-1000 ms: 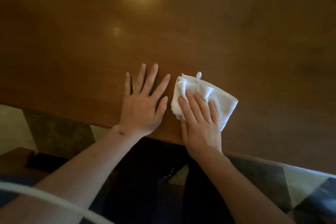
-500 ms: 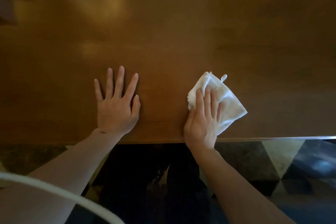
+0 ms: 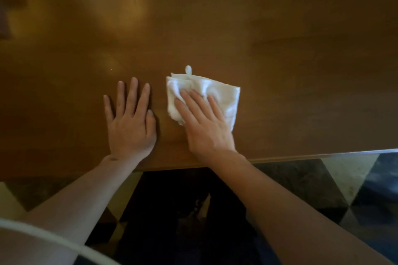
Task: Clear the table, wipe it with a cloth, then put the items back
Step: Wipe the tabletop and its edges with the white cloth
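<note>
Head view: two bare hands and one cloth lie on one table. The table (image 3: 269, 38) is smooth brown wood with a soft sheen and a straight near edge. The cloth (image 3: 224, 94) is white, soft, folded into a rough square, with a small loop at its far edge; it lies near the table's front edge. The right hand (image 3: 204, 122) presses flat on the cloth, fingers straight. The left hand (image 3: 131, 125) rests palm-down on bare wood just beside it, fingers straight and holding nothing. Below, the floor (image 3: 344, 180) shows dark and pale triangular tiles.
</note>
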`<action>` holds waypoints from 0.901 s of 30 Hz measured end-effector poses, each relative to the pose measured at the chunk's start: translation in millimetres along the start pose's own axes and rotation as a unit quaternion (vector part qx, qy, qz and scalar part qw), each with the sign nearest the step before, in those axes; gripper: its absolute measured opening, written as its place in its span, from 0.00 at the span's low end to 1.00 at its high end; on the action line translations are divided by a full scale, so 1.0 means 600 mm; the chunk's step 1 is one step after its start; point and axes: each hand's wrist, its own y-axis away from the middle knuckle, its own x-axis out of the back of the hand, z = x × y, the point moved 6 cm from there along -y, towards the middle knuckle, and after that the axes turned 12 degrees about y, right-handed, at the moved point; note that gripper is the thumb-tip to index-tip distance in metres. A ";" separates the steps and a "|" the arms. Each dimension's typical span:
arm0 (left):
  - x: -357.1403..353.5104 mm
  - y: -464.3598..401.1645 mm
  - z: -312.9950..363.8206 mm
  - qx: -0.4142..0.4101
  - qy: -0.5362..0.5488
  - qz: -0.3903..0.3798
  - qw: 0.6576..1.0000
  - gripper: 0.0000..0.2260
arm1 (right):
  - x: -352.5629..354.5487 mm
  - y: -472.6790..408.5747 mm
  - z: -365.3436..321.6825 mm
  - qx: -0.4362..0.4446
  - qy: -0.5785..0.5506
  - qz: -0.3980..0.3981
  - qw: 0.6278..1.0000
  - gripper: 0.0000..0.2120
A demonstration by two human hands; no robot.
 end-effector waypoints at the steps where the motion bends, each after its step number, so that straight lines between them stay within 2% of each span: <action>1: 0.003 0.001 -0.001 0.010 0.001 -0.008 1.000 0.27 | 0.005 0.019 0.032 -0.011 0.000 0.000 1.000 0.26; 5: 0.009 -0.001 0.008 0.026 0.003 -0.031 0.999 0.28 | 0.024 0.132 0.192 -0.067 0.030 0.005 0.997 0.25; 8: 0.011 0.001 0.014 0.030 -0.001 -0.034 0.999 0.29 | 0.039 0.198 0.303 -0.174 0.016 0.008 0.985 0.25; 11: 0.008 0.000 0.022 0.031 -0.016 -0.043 0.998 0.29 | 0.051 0.196 0.355 -0.249 0.010 0.021 0.968 0.25; 15: 0.001 -0.013 0.046 0.061 -0.019 -0.051 0.997 0.29 | 0.059 0.124 0.355 -0.314 0.004 0.044 0.948 0.25; 17: 0.010 -0.013 0.049 0.060 -0.025 -0.041 0.997 0.28 | 0.061 0.069 0.333 -0.315 -0.010 0.059 0.947 0.26; 22: 0.030 -0.013 0.000 0.015 -0.015 -0.033 0.999 0.27 | 0.057 -0.035 0.251 -0.266 -0.021 0.076 0.961 0.25; 27: 0.082 -0.027 -0.125 0.054 -0.039 -0.021 0.998 0.28 | 0.040 -0.095 0.143 -0.189 -0.010 0.068 0.980 0.25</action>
